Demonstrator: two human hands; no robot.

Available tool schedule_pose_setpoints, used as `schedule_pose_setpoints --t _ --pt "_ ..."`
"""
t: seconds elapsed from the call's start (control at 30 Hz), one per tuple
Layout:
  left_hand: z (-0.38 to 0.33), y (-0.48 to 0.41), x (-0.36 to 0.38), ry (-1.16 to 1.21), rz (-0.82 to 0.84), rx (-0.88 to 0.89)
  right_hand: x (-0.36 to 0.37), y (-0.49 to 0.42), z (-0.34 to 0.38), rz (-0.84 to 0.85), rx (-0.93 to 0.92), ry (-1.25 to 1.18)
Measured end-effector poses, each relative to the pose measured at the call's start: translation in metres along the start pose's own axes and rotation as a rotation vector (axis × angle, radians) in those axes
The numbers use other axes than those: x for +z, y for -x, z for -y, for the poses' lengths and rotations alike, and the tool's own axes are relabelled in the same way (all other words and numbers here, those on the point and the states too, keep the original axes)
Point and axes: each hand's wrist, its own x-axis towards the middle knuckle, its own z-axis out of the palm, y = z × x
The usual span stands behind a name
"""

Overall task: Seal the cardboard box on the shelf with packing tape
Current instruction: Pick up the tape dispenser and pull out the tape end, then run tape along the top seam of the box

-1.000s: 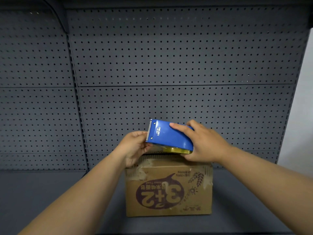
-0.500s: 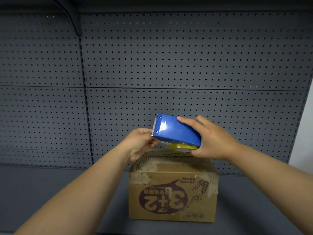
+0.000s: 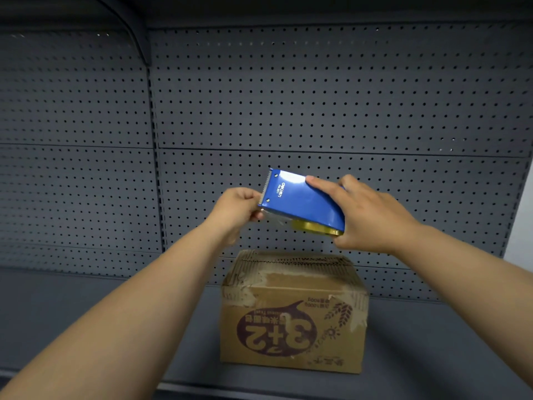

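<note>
A worn brown cardboard box (image 3: 292, 316) with an upside-down "3+2" print stands on the dark grey shelf (image 3: 86, 307), its top flaps down and edges torn. Above it, clear of the box, my right hand (image 3: 366, 217) grips a blue tape dispenser (image 3: 300, 202) with a yellowish tape roll under it, serrated blade pointing left. My left hand (image 3: 238, 210) pinches the clear tape end at the blade edge.
A grey pegboard back wall (image 3: 317, 96) rises right behind the box. A vertical upright (image 3: 155, 174) splits the panels left of my hands. The shelf's front edge (image 3: 202, 389) runs along the bottom. A pale wall shows at far right.
Both hands have lifted the dispenser up and away from the box top. The view has tilted, so the box sits lower in the frame.
</note>
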Motion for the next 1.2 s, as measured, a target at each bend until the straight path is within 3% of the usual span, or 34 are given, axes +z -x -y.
schedule_pose_setpoints --t 0.3,0.5,0.87,1.0,1.2 --pt "-0.020 0.013 -0.003 -0.030 -0.051 0.075 -0.008 0.006 -0.005 -0.020 -0.004 -0.026" --pt "-0.021 0.022 -0.045 -0.044 -0.117 0.084 -0.010 0.022 -0.022 0.004 0.040 -0.072" --pt "0.006 0.027 -0.036 0.037 -0.109 -0.087 -0.011 0.022 -0.024 0.031 -0.048 0.009" --pt "0.010 0.025 -0.033 -0.069 -0.044 -0.110 -0.008 0.019 -0.024 0.025 -0.072 0.006" --pt "0.018 0.020 -0.035 -0.091 -0.131 -0.091 0.000 0.015 -0.018 0.061 -0.109 0.030"
